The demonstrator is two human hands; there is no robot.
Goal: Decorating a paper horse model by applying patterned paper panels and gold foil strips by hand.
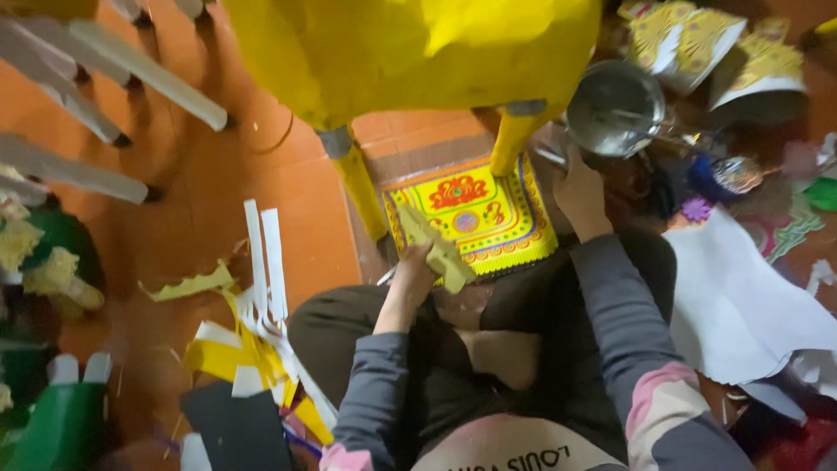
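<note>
Paper piece: a crumpled strip of yellow paper [440,253], creased and folded over itself, sits just above the person's lap, at the near edge of a decorated sheet.
Decorated sheet: a square yellow printed paper with red and green ornament [479,214] lies flat on the orange tiled floor [209,192], partly under the figure's legs.
Bowl: a round shiny metal bowl [615,106] sits on the floor to the right, beyond the sheet.
Figure: a large yellow paper animal body on yellow stick legs [410,44] stands over the sheet and blocks the view of its far side.
Scraps: white and yellow paper strips [261,288] are scattered on the left; a big white sheet [741,305] lies on the right.
Left hand: the left hand [417,266] is curled, fingers pinched closed around the yellow paper strip, forearm rising from the knee.
Right hand: the right hand [580,194] reaches forward to the bowl's near rim, back of hand up; whether its fingers grasp the rim is hidden.
</note>
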